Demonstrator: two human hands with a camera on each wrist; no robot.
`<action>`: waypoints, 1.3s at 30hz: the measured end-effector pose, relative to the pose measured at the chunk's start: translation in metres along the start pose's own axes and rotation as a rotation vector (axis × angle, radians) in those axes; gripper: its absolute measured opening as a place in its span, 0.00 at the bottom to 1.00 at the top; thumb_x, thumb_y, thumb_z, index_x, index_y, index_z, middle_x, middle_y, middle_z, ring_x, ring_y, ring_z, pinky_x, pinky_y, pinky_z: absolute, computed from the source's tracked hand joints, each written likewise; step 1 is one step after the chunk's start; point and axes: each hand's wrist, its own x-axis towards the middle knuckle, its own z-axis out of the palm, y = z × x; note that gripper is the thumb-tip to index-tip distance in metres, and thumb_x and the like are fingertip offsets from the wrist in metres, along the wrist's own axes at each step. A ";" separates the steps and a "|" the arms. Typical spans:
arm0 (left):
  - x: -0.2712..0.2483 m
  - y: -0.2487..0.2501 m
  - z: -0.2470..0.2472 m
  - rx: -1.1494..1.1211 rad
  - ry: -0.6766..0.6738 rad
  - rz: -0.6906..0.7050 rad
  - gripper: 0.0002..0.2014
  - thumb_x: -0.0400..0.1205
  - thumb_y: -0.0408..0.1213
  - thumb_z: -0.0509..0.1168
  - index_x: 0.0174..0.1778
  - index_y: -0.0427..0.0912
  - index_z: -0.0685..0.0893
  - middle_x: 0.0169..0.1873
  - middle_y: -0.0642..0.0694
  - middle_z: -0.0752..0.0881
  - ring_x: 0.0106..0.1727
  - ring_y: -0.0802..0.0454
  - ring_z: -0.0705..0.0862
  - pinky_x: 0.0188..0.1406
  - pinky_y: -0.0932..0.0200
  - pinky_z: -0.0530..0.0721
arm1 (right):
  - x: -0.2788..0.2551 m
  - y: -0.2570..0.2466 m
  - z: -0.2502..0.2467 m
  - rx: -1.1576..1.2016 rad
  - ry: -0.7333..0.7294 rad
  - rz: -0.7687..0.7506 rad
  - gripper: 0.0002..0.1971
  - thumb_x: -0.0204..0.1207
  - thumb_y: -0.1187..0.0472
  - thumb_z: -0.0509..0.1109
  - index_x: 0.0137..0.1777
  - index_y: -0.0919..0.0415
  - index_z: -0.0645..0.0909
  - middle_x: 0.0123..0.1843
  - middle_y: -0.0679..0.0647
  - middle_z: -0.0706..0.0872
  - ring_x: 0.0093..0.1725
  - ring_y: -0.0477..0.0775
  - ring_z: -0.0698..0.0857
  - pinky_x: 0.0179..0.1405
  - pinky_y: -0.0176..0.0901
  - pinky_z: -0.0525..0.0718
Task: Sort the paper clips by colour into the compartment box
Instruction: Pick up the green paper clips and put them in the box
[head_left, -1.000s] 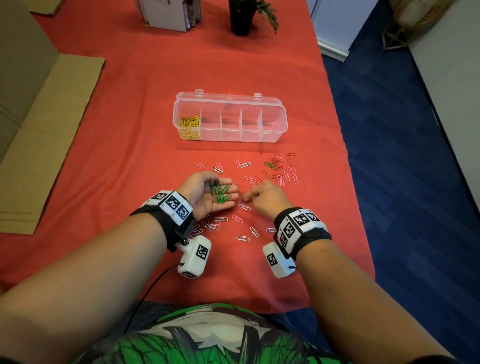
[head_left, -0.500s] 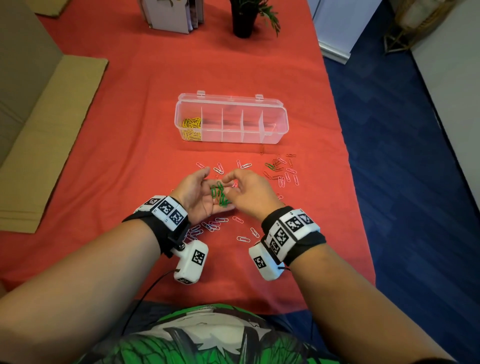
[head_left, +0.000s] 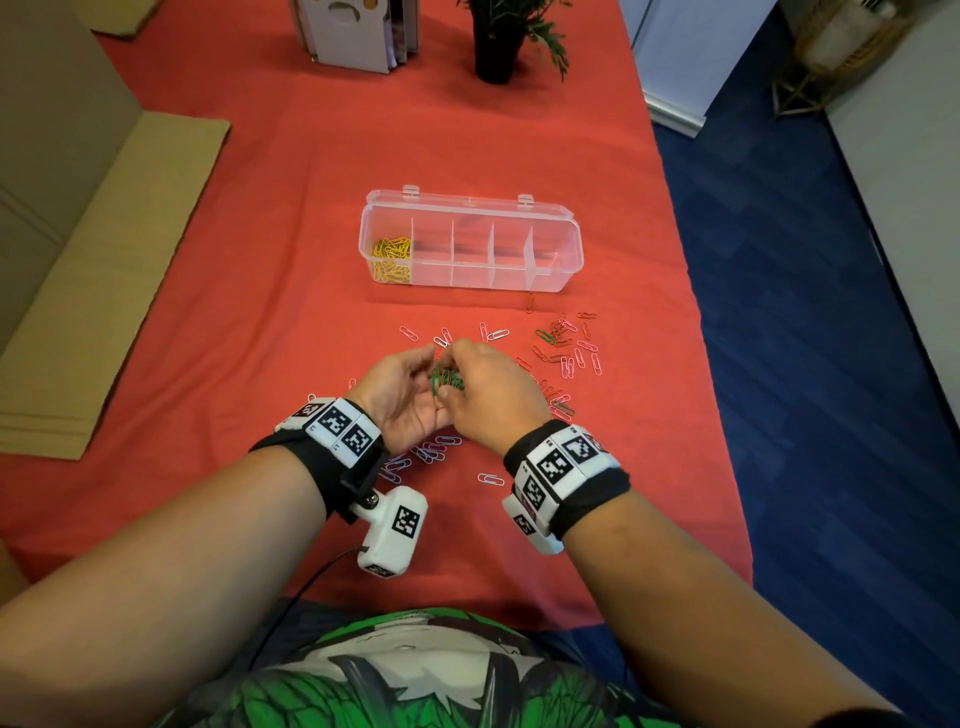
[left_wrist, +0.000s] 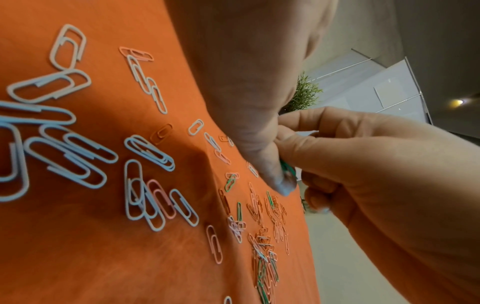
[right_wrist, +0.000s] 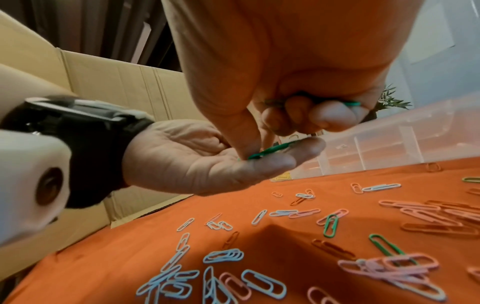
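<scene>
My left hand lies palm up just above the red cloth, fingers relaxed, with a small bunch of green paper clips on them. My right hand reaches over that palm and pinches the green clips between thumb and forefinger; more green wire shows inside its curled fingers. The clear compartment box stands open beyond the hands. Yellow clips fill its leftmost compartment; the other compartments look empty.
Loose pink, pale blue, red and a few green clips lie scattered on the cloth around and to the right of the hands. Flat cardboard lies at the left. A plant pot and a file holder stand at the back.
My right hand left the cloth at the right, moved over the left palm and closed on the green clips there. Both hands have shifted slightly forward.
</scene>
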 end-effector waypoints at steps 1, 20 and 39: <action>0.001 0.000 -0.001 0.008 0.004 0.002 0.18 0.86 0.45 0.49 0.45 0.38 0.80 0.28 0.45 0.88 0.24 0.54 0.83 0.33 0.59 0.89 | 0.000 0.000 0.000 0.006 -0.002 -0.003 0.12 0.73 0.57 0.68 0.55 0.54 0.75 0.53 0.54 0.82 0.55 0.59 0.82 0.48 0.50 0.82; 0.008 0.056 0.031 0.374 0.253 0.138 0.13 0.85 0.40 0.51 0.40 0.42 0.77 0.32 0.47 0.78 0.34 0.52 0.76 0.37 0.60 0.76 | 0.015 0.043 -0.026 0.670 -0.057 0.614 0.11 0.75 0.66 0.59 0.34 0.52 0.71 0.31 0.51 0.72 0.30 0.52 0.73 0.27 0.38 0.64; 0.046 0.139 0.075 0.507 0.424 0.422 0.21 0.82 0.41 0.56 0.68 0.33 0.73 0.62 0.42 0.76 0.61 0.50 0.70 0.75 0.46 0.63 | 0.045 0.047 -0.044 1.191 0.025 0.752 0.15 0.78 0.79 0.51 0.44 0.62 0.76 0.38 0.55 0.77 0.31 0.47 0.73 0.27 0.36 0.71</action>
